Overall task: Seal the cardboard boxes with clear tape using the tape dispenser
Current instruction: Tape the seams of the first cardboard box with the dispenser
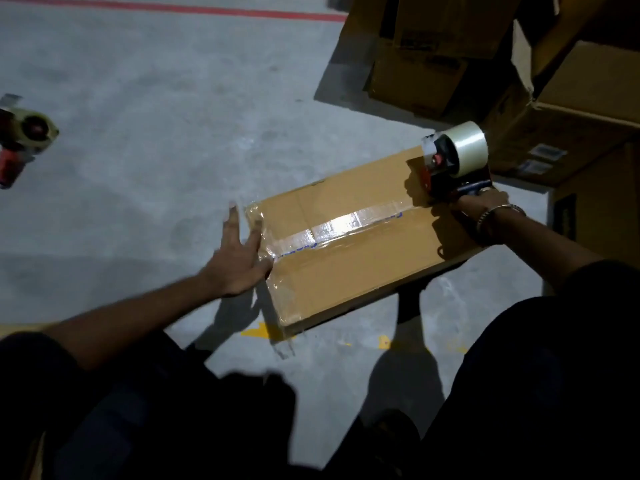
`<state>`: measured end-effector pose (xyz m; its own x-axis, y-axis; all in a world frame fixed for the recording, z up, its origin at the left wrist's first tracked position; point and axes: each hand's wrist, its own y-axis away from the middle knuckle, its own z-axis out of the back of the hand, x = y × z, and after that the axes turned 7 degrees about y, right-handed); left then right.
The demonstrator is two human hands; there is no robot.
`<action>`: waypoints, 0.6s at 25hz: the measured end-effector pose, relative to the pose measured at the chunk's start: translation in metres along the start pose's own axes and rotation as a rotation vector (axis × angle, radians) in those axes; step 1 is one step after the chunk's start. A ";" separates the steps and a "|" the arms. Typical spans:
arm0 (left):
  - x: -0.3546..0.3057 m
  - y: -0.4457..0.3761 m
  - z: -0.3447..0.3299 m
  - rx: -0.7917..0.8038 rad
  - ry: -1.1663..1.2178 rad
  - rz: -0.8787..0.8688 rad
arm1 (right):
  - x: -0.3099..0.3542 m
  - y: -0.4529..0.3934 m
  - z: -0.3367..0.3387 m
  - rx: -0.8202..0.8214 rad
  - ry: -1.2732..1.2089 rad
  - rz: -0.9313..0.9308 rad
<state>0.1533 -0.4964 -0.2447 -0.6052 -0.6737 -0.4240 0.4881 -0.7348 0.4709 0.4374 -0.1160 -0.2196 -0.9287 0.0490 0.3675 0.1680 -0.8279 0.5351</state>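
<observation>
Right hand grips the tape dispenser handle; left hand, fingers spread, steadies the stiff, seemingly light cardboard box.

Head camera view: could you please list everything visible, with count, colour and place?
cardboard box: one, brown, on the floor at centre
clear tape strip: one, glossy, along the box's top seam
tape dispenser: one, black and red with a clear roll, at the box's far right end
second tape dispenser: one, red with a roll, on the floor at left
stacked boxes: several, brown, upper right
floor: grey, red line at top
left hand: fingers spread, against the box's left end
right hand: grips the dispenser handle; bracelet on the wrist
</observation>
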 end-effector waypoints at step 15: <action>-0.042 -0.017 -0.059 -0.979 1.087 0.896 | -0.011 -0.030 -0.010 0.111 -0.042 0.065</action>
<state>0.2074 -0.4596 -0.2802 0.5210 -0.3051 -0.7972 0.8339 0.3812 0.3991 0.4397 -0.0977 -0.2473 -0.9005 0.0227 0.4342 0.2649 -0.7632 0.5894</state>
